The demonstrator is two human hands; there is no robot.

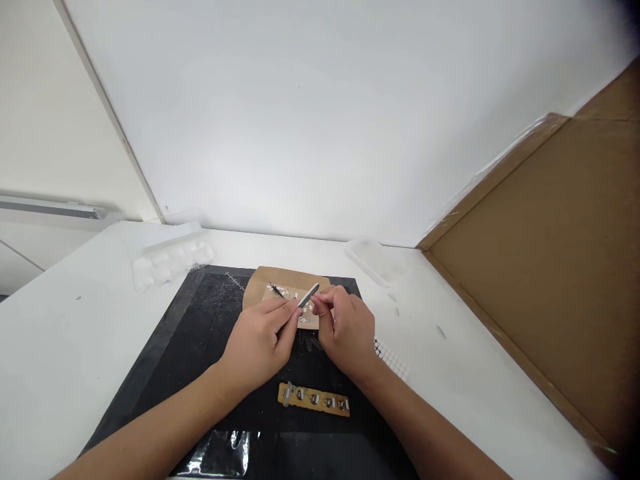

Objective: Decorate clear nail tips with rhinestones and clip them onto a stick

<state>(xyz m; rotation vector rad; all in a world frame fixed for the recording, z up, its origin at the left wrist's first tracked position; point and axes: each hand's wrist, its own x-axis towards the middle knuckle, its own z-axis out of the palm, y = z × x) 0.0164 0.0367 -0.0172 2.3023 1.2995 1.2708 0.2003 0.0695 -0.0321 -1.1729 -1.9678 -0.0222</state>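
— What's that between your hands?

— A thin strip (309, 295), dark on one face with a pale edge, slanting up and away to the right. My left hand (257, 340) pinches its lower end between thumb and fingers

— And the other hand?

— My right hand (350, 327) is curled in, fingertips bunched narrow right by the strip's side. Whether they grip something small, I can't tell

— How would you say it handles?

— Light, I'd guess, and fairly stiff, since it stands out straight from my pinch. It looks slim enough to twist or slip, so the lower end suits a firm thumb, with the long edges left for light fingertips

— What's around you?

— Just beyond and below my fingers, a brown sheet (255, 290) with small white pieces (285, 291) scattered on it, all on a black mat (195, 353). Nearer me, below and between the hands, a yellowish bar (314, 400) carries a row of small shiny bits. Beside my right wrist there's a grid of white squares (393, 360)

— Any brand or label to read?

— None that I can make out. The pale marks (235, 281) on the mat, beyond my left hand, are too faint to read as writing
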